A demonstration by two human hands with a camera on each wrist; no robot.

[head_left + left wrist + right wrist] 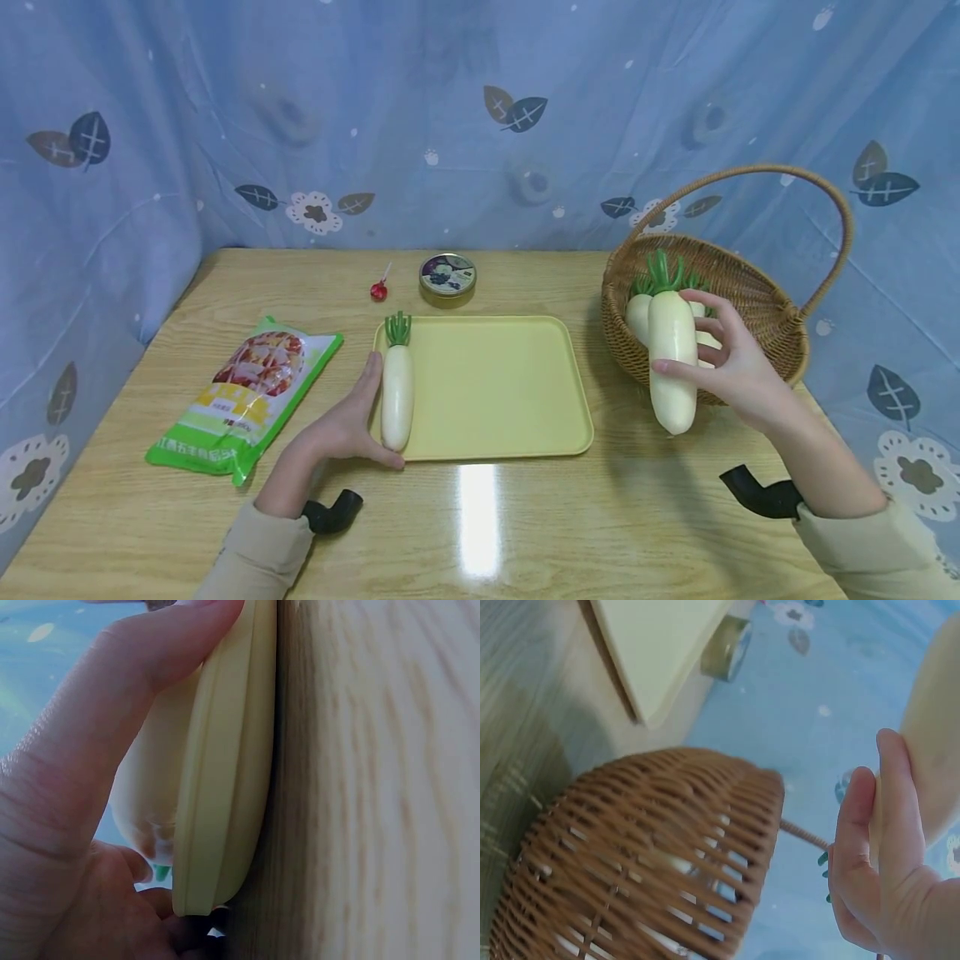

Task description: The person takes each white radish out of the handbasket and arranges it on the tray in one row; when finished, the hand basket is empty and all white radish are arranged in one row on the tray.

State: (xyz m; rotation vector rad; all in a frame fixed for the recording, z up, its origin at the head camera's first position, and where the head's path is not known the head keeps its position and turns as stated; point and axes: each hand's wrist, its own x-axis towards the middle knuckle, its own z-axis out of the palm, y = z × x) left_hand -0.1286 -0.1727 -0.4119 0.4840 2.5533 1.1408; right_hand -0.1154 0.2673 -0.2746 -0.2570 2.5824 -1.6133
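Note:
Above the front of the wicker basket [780, 358], my right hand [731, 358] grips a white radish [672, 358] with green stem stubs, its leafy end up. The right wrist view shows the fingers [896, 817] along the radish [937, 742]. More radishes lie inside the basket, partly hidden behind the held one. My left hand [347, 427] holds the near left corner of a pale yellow tray [495, 392]; its thumb [142, 660] reaches over the rim [217, 787] in the left wrist view. Another white radish [397, 396] lies along the tray's left side, beside that hand.
A green-and-white food bag [251, 400] lies left of the tray. Behind the tray are a red lollipop [379, 290] and a round tin [447, 277]. The basket's tall handle [840, 217] arches upward. A blue patterned curtain [450, 125] surrounds the wooden table [555, 533].

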